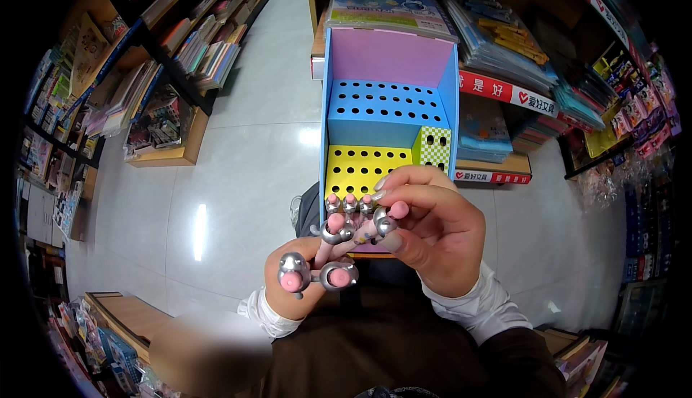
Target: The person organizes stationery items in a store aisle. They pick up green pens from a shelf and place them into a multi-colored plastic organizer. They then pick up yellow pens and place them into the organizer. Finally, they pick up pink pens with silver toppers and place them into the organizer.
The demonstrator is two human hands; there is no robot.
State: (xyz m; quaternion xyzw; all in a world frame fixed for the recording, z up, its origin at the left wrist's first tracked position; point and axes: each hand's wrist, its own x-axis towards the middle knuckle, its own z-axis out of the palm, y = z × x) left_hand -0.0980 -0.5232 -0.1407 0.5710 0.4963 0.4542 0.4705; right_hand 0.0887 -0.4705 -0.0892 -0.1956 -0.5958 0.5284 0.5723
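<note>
A cardboard pen display box with tiers of round holes stands before me, its upper tier blue and the one below yellow. Three pens with pink tips and silver heads stand in a row at its near end. My left hand is closed around several pink pens with silver, rounded heads. Between thumb and fingers, my right hand grips the silver head of one pink pen, whose shaft slants down towards the left hand's bunch. The lower ends of the held pens are hidden.
Shelves with plastic folders and pen packs adjoin the box on the right. A packaged set lies behind it. Bookshelves line the left, across the grey tiled floor. Another display shelf edge is at the lower left.
</note>
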